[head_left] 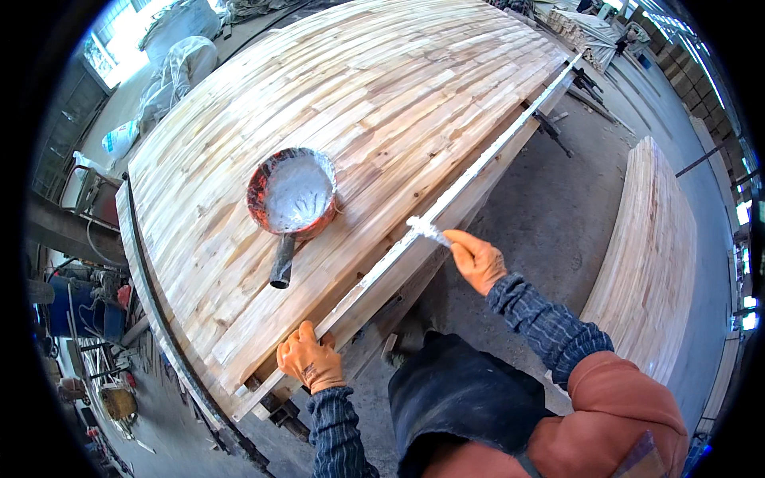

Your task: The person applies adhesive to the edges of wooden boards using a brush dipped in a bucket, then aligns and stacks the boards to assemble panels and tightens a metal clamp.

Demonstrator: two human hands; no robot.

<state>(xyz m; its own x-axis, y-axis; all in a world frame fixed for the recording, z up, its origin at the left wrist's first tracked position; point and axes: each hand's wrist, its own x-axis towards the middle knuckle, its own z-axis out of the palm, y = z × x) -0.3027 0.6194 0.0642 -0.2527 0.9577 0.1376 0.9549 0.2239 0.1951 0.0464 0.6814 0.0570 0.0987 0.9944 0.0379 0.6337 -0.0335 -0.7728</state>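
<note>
Orange gloves cover both my hands. My right hand (476,261) is closed around a brush (429,230) whose head is thick with white paste. The brush head touches the narrow upper edge of a long wooden strip (488,169), which carries white paste along much of its length. Toward the strip's near end, my left hand (311,358) has its fingers curled over it; the thumb side is partly hidden. A red-and-black pot (256,199) with a dark handle (281,263) stands left of the brush, holding white paste (296,193).
Under the pot lies a wide panel of joined wood strips (398,103), with a dark metal bar (163,311) along its left end. Another wood panel (645,263) is at the right. Clamps (554,134) jut from the panel's right side. Wrapped bundles (179,76) stand far left.
</note>
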